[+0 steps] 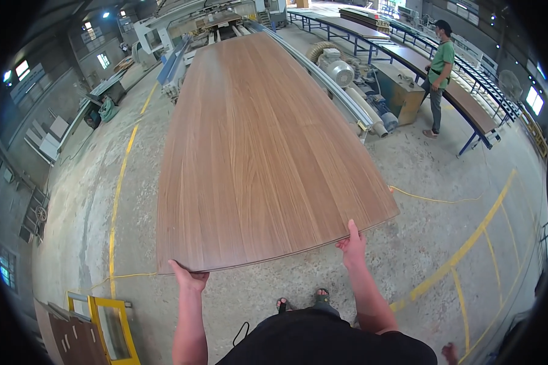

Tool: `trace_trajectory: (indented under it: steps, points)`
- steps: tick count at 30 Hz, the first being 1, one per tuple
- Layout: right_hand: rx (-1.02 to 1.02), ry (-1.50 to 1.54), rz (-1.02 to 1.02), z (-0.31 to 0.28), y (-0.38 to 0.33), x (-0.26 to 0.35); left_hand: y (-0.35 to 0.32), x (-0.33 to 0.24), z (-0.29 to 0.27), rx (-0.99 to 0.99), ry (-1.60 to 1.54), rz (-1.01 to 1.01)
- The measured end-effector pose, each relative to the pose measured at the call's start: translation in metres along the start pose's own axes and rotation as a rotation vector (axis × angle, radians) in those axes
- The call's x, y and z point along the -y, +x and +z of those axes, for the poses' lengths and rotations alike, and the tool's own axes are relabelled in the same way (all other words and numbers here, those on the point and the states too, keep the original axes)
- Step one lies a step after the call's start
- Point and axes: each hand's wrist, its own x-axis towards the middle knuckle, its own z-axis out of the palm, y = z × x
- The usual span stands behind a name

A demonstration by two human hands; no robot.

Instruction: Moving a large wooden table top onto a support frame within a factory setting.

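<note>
A large brown wood-grain panel (262,152) stretches away from me, its far end resting on a machine bed. My left hand (189,278) grips the near edge close to the left corner, thumb on top and fingers underneath. Farther right along the same edge, my right hand (352,246) holds the panel in the same way, its thumb lying on the surface. The fingers of both hands are partly hidden below the board.
A motor (336,68) and metal rails flank the panel's right side. Beyond stands a person in a green shirt (442,61) beside a long roller table (469,109). A yellow-framed cart (112,328) is at lower left. Yellow lines and a cable (435,199) cross the floor.
</note>
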Motion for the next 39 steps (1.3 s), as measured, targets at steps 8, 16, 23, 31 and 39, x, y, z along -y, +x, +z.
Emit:
trace_trajectory:
  steps: [8, 16, 23, 31, 39]
  points:
    - [-0.011, -0.027, 0.001, 0.051, 0.015, -0.014, 0.003, -0.042, -0.090, 1.034, -0.356, -0.342]
    - [-0.718, -0.828, -0.794, 0.059, 0.082, 0.028, -0.029, -0.157, -0.072, -1.128, 1.194, 0.508]
    - [-0.290, -0.805, -1.330, 0.109, 0.090, 0.035, 0.114, -0.186, 0.028, -0.766, 1.751, 0.299]
    - [-0.173, -0.794, -1.368, 0.137, 0.152, 0.048, 0.176, -0.153, 0.075, -1.160, 1.801, 0.517]
    - [-0.165, -0.793, -1.388, 0.130, 0.232, 0.079, 0.216, -0.115, 0.110, -1.154, 1.632, 0.466]
